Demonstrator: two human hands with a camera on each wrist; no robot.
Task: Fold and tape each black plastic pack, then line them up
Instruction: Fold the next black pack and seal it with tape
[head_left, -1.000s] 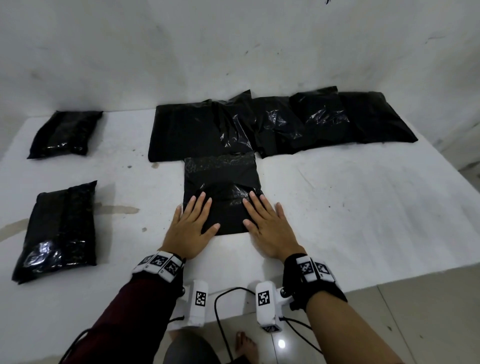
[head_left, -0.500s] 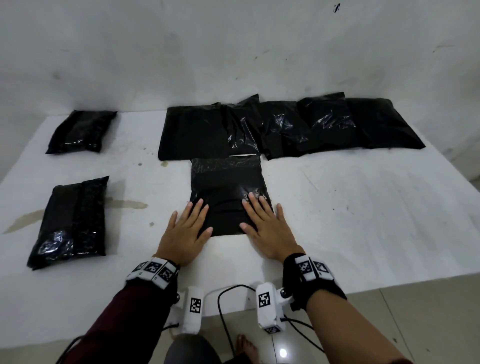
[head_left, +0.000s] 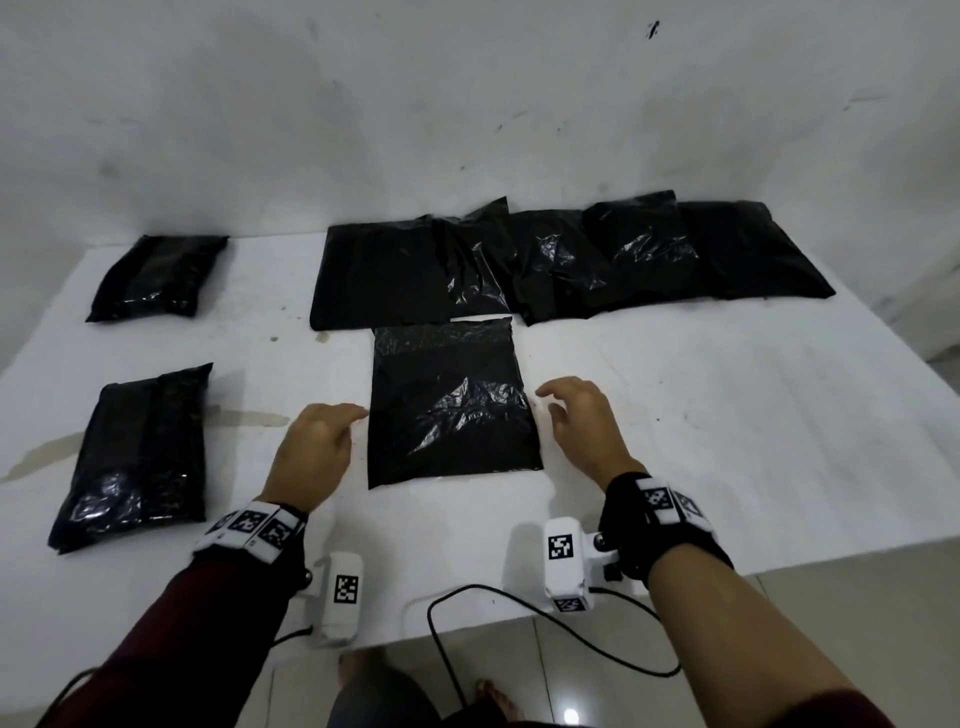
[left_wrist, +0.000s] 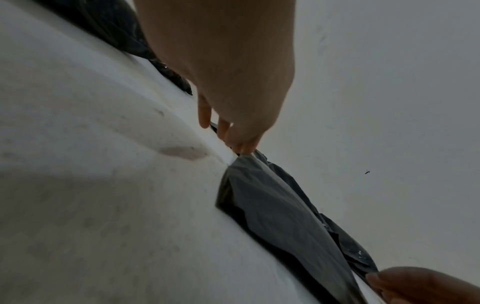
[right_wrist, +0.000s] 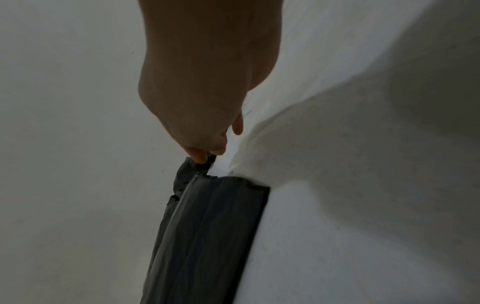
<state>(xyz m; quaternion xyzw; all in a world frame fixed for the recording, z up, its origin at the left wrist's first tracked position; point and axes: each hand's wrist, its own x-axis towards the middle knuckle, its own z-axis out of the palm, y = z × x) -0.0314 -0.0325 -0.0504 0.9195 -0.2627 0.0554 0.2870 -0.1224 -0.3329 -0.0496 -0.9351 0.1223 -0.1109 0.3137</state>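
Nearest, the left hand (head_left: 317, 447) and the right hand (head_left: 584, 423) hover just beside the two long edges of the flat pack (head_left: 452, 400), one on each side. Both have fingers loosely curled and grasp nothing; in the head view neither clearly touches the plastic, though the wrist views are too blurred to rule out a fingertip brushing it. That pack lies unfolded in the middle of the white desk (head_left: 701, 467), its short edge toward the person, so folding it looks like the step in hand and it is not yet begun.

To the left sits a folded pack (head_left: 137, 452), plump and creased lengthwise, and farther back a second folded pack (head_left: 156, 275); these two appear finished and form a rough column, though any tape on them is too dark to make out. No tape roll shows anywhere.

Beyond the flat pack, against the wall (head_left: 467, 104), a row of unfolded packs (head_left: 561, 260) overlaps side to side, so most of the work seems left. Its front edge lies just beside the far edge of the flat pack, which could crowd a fold made away from the person.
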